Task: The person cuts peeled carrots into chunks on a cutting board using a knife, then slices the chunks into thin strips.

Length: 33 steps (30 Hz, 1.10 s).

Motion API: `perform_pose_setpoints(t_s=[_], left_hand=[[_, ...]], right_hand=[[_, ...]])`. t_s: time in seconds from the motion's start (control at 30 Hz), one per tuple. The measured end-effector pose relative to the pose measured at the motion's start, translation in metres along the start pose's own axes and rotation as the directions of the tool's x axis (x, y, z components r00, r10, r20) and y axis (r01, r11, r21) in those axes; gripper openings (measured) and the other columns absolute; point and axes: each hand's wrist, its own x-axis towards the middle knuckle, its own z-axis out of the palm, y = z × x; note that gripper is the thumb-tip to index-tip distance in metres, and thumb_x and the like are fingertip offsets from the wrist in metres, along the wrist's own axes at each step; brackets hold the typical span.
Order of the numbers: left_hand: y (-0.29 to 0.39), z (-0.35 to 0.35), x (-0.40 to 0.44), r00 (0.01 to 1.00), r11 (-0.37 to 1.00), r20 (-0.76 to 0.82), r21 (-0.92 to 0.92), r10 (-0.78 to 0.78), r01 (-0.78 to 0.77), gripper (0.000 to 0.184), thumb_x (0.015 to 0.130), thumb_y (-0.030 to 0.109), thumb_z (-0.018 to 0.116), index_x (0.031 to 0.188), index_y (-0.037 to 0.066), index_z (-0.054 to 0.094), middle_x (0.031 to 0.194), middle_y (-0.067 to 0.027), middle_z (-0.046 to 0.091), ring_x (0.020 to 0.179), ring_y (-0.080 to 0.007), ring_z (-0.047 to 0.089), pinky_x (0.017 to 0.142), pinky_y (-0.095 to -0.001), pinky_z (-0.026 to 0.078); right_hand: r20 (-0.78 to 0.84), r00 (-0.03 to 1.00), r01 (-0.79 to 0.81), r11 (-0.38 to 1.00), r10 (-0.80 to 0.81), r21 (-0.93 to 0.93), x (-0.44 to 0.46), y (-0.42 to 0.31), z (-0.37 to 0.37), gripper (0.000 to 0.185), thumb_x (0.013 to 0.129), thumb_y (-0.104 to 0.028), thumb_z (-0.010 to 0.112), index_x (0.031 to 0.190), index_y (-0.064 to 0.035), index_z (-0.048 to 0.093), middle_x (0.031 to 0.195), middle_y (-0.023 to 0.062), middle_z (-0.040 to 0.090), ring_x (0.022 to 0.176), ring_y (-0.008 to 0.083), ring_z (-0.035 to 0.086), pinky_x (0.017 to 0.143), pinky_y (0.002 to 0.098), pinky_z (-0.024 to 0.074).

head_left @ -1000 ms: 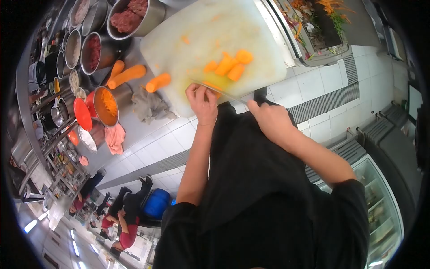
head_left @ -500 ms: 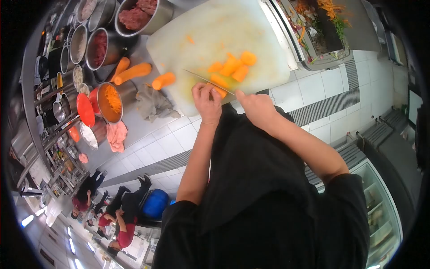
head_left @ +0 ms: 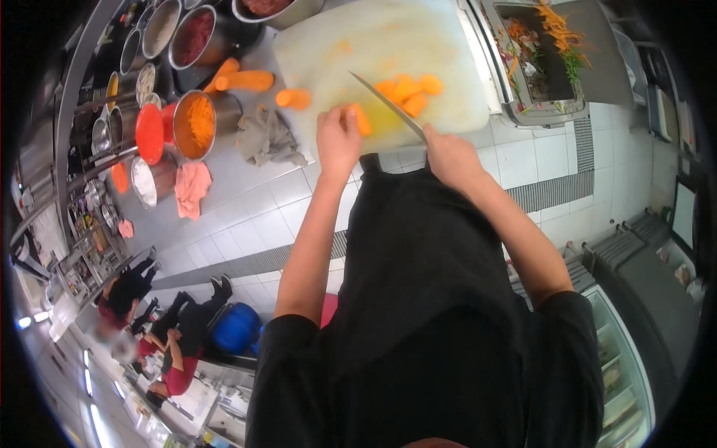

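My left hand point(head_left: 338, 140) is closed on a carrot piece point(head_left: 361, 119) near the front edge of the white cutting board point(head_left: 321, 45). My right hand point(head_left: 452, 155) grips a kitchen knife point(head_left: 390, 102), its blade slanting away to the upper left. Beyond the blade lies a pile of cut carrot chunks point(head_left: 405, 89), close to its edge; whether they touch I cannot tell. A carrot with a cut end point(head_left: 293, 98) rests at the board's left edge. More peeled carrots point(head_left: 246, 80) lie left of it on the steel counter.
A grey cloth point(head_left: 265, 138) lies left of the board. Further left stand a pot of shredded carrot point(head_left: 198, 125), a red lid point(head_left: 149, 134), a pink cloth point(head_left: 193, 188) and bowls of raw meat point(head_left: 196, 37). A scrap bin point(head_left: 549, 112) is at the right. Several people stand behind.
The knife has moved right, off the carrot piece and beside the chunks. My left hand stays on the carrot piece, now turned more upright in view. The whole view has shifted slightly.
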Motion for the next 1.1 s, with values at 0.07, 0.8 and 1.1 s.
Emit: perform_pose_setpoints(t_s=[0.07, 0.8, 1.1], left_hand=[[-0.002, -0.005, -0.011, 0.976, 0.954, 0.077, -0.210, -0.202, 0.214, 0.021, 0.101, 0.017, 0.063, 0.117, 0.005, 0.070, 0.112, -0.0143, 0.065, 0.105, -0.0305, 0.063, 0.088, -0.0419, 0.051], [-0.044, 0.050, -0.016, 0.848, 0.872, -0.202, 0.115, 0.490, -0.476, 0.017, 0.092, 0.005, 0.059, 0.108, 0.003, 0.064, 0.114, -0.0187, 0.056, 0.109, -0.0366, 0.056, 0.094, -0.0438, 0.049], [-0.024, 0.052, -0.026, 0.946, 0.962, -0.175, 0.069, 0.273, -0.265, 0.020, 0.092, 0.003, 0.065, 0.112, 0.002, 0.064, 0.107, -0.0182, 0.056, 0.102, -0.0392, 0.055, 0.090, -0.0479, 0.048]], right_hand=[[-0.020, 1.000, 0.002, 1.000, -0.002, -0.005, -0.007, -0.006, 0.006, 0.032, 0.086, -0.002, 0.058, 0.118, -0.0018, 0.052, 0.077, 0.0210, 0.072, 0.075, 0.0415, 0.073, 0.067, 0.0533, 0.0570], [0.019, 1.000, 0.002, 1.000, -0.002, 0.014, -0.040, -0.024, 0.003, 0.025, 0.088, -0.005, 0.061, 0.111, -0.0049, 0.049, 0.071, 0.0146, 0.069, 0.065, 0.0342, 0.072, 0.057, 0.0449, 0.0561], [0.059, 0.997, -0.044, 0.998, 0.041, 0.052, -0.041, -0.015, 0.007, 0.026, 0.089, -0.007, 0.063, 0.110, -0.0047, 0.048, 0.072, 0.0155, 0.071, 0.066, 0.0360, 0.073, 0.059, 0.0450, 0.0575]])
